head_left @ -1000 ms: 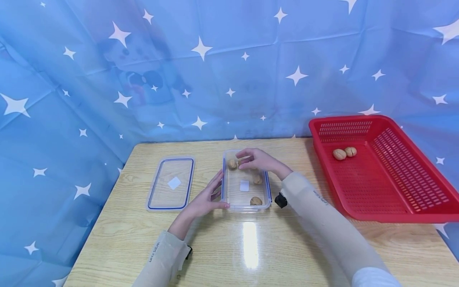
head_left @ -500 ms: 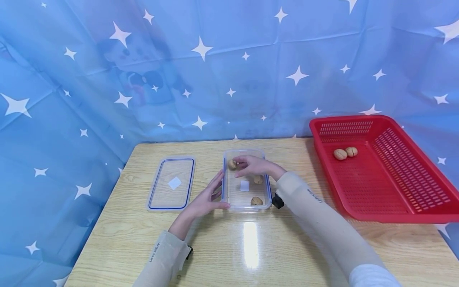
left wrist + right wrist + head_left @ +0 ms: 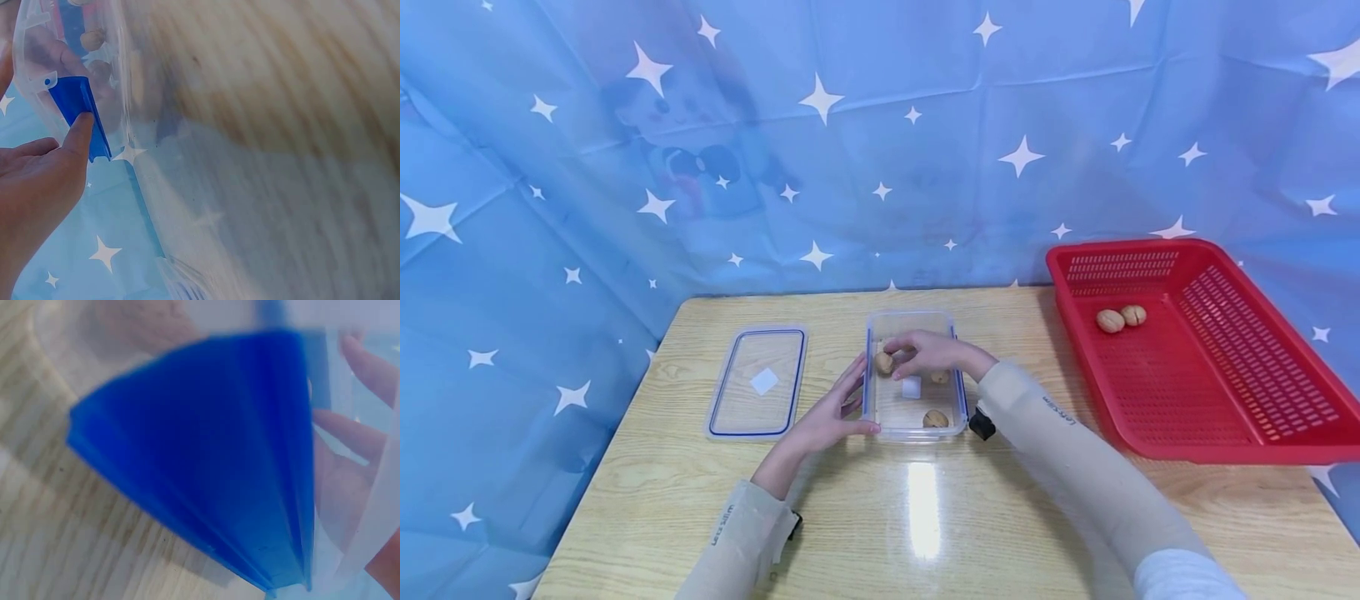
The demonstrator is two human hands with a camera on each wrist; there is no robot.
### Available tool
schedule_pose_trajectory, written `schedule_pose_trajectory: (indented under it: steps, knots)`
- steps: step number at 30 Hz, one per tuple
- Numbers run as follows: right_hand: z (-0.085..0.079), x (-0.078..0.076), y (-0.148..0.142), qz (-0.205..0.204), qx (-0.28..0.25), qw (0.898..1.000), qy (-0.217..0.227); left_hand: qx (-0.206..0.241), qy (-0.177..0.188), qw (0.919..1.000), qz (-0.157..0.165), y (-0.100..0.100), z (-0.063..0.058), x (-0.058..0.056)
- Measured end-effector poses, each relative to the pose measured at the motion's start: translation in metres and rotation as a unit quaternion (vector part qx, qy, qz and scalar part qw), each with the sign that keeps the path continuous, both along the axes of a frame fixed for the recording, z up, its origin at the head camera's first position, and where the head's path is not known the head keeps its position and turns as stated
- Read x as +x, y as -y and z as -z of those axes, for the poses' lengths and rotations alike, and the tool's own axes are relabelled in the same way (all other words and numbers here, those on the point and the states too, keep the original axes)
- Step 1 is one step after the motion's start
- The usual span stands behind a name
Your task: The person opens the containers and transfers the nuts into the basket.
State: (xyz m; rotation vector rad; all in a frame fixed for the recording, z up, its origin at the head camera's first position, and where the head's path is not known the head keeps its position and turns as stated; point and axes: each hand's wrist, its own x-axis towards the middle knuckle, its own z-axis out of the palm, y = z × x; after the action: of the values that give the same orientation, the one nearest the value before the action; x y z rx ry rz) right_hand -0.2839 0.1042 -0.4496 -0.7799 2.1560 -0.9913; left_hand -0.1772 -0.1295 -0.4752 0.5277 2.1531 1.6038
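A clear plastic food container (image 3: 917, 433) with blue side latches stands mid-table. My left hand (image 3: 823, 423) lies against its left wall, fingers straight and thumb at the near corner; in the left wrist view this thumb touches the blue latch (image 3: 78, 115). Inside the container, my right hand (image 3: 928, 352) pinches a walnut (image 3: 883, 363) near the left wall. Another walnut (image 3: 940, 377) shows just below the right hand, and a third walnut (image 3: 936, 419) sits in the near right corner. Part of the container's far end is hidden behind the right hand.
The container's clear lid (image 3: 760, 350), with a blue seal, lies flat on the table to the left. At the right stands a red plastic basket (image 3: 1187, 383) holding two walnuts (image 3: 1122, 318). A starry blue cloth (image 3: 925, 225) hangs behind the wooden table (image 3: 850, 517).
My right hand has lowered into the container and come slightly nearer, and the walnut at its fingertips has shifted toward me along the left wall. The left hand has stayed put.
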Motion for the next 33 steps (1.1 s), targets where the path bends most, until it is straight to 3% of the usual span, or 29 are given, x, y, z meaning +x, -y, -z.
schedule_pose_trajectory:
  steps: [9, 22, 26, 33]
  knots:
    - [0.001, 0.002, 0.002, -0.014, -0.011, 1.0, -0.004, 0.003, 0.0, 1.0, 0.001, 0.0, 0.001, -0.002]
    - [0.008, 0.003, 0.006, 0.02, -0.046, 0.999, 0.021, 0.006, -0.003, 1.0, 0.0, 0.0, 0.002, -0.002]
    - [0.012, 0.004, 0.008, 0.026, -0.059, 0.998, 0.011, 0.007, -0.002, 1.0, 0.001, 0.001, 0.002, -0.002]
    - [0.017, 0.006, 0.009, 0.011, -0.074, 0.997, 0.025, 0.003, -0.003, 1.0, 0.003, 0.001, 0.003, -0.003]
